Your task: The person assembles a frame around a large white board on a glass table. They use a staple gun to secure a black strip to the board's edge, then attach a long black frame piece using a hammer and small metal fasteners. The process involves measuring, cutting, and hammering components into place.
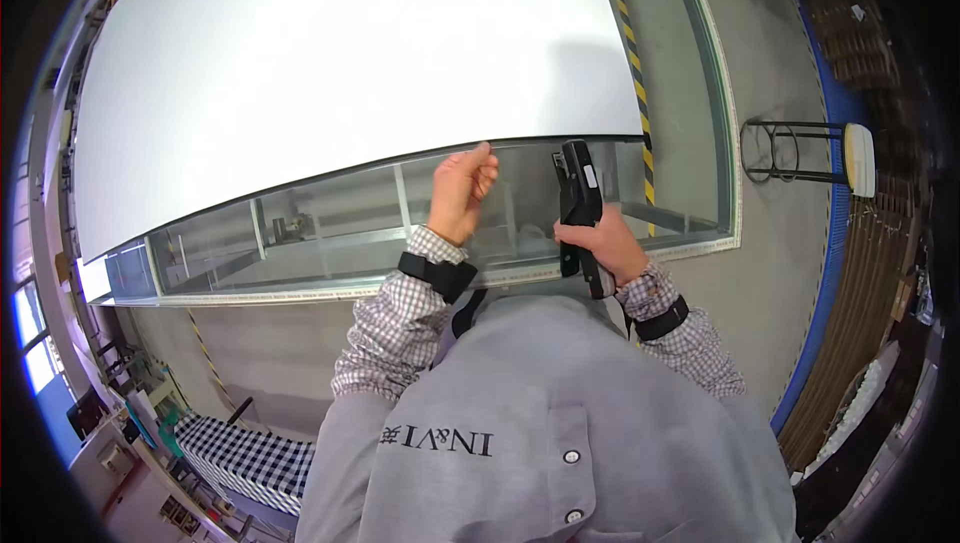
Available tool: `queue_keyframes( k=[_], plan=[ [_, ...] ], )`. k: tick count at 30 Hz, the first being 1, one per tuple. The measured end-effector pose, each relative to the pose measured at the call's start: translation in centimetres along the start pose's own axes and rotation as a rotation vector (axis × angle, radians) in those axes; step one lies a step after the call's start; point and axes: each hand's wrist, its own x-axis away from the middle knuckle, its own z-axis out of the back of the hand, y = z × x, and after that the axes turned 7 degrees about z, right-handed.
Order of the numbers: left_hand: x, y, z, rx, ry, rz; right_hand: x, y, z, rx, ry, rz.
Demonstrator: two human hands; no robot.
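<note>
A large white sheet [360, 53] with a dark edge lies over a metal-framed table [450, 278]. Just at the sheet's near edge is my left hand [462, 198], its fingers curled and the thumb pressed to the forefinger. Whatever may be in that pinch is too small or hidden to make out. My right hand [612, 243] grips a black hand stapler [578, 188], which looks like the plier kind, by its handle. The stapler's head points away from me, close to the sheet's near right corner. Both wrists wear black bands over checked sleeves.
Glass or clear panels with metal crossbars show below the sheet's edge. A black-and-yellow striped tape [632, 53] runs along the right. Beyond it stands a stool [858, 160] with black legs. At lower left is a checked cloth [250, 458]; stacked brown boards [850, 323] line the far right.
</note>
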Motion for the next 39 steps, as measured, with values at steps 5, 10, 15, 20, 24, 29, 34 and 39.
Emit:
queue_keyframes(
  k=[5,10,15,20,24,29,34,39],
  plan=[
    [0.0,-0.2,-1.2,0.053,-0.034,0.107,-0.9,0.4,-2.2,0.040,0.085,-0.016],
    [0.2,0.0,-1.3,-0.024,-0.029,0.177,-0.1,0.2,-4.4,0.015,0.133,-0.083],
    [0.6,-0.1,-1.3,-0.093,-0.032,0.176,-0.4,-0.4,-6.6,-0.024,0.185,-0.087],
    [0.6,-0.1,-1.3,-0.087,-0.024,0.126,-1.0,-0.7,-7.6,0.016,0.208,-0.083],
    [0.7,0.1,-1.5,-0.106,0.007,0.099,-1.1,-0.2,-7.8,0.029,0.210,-0.099],
    [0.8,-0.2,-1.7,-0.092,0.013,0.053,-1.6,0.7,-7.8,0.088,0.230,-0.047],
    [2.0,0.5,-1.7,-0.136,0.192,-0.035,-2.0,0.3,-8.2,0.218,0.246,-0.064],
    [5.6,4.9,5.9,-0.016,0.370,-0.051,-1.8,-1.2,-9.7,0.121,0.298,-0.109]
  ],
)
